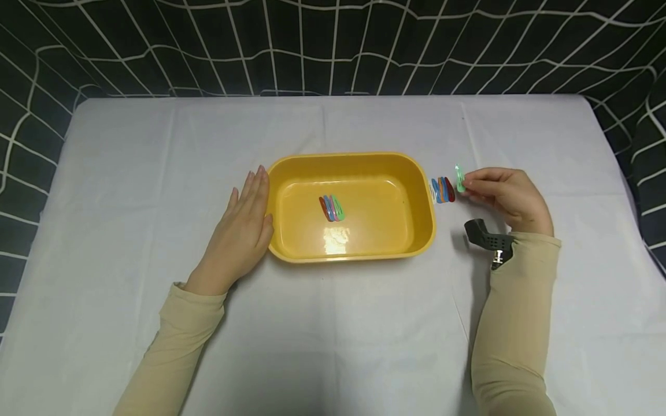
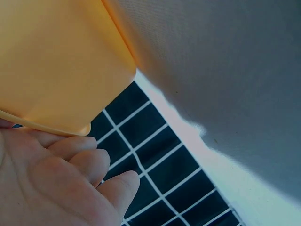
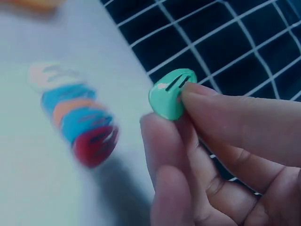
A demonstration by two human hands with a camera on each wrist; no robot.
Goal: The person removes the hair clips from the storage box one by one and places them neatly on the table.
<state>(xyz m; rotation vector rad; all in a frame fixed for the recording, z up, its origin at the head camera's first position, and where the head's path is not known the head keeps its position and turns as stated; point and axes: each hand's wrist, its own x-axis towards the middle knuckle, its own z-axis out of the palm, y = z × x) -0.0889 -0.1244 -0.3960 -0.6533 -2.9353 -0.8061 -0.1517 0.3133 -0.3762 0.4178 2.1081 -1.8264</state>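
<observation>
Between its thumb and fingers, my right hand (image 1: pixel 507 193) pinches a green snap hair clip (image 3: pixel 173 94), held just right of a row of hair clips (image 1: pixel 442 190). That row, in white, blue, orange and dark red, lies on the cloth beside the right end of a yellow tray (image 1: pixel 354 258). Inside the tray, several more clips (image 1: pixel 331 208) in red, blue, pink and green lie side by side. My left hand (image 1: pixel 236 234) rests with straight fingers against the tray's left end; the left wrist view shows its fingertips at the rim (image 2: pixel 51 129).
A white cloth (image 1: pixel 333 335) covers the table. Dark fabric with a white grid (image 1: pixel 333 52) hangs behind and at both sides. A black camera mount (image 1: pixel 489 240) sits on the right wrist over the tan sleeve (image 1: pixel 515 329).
</observation>
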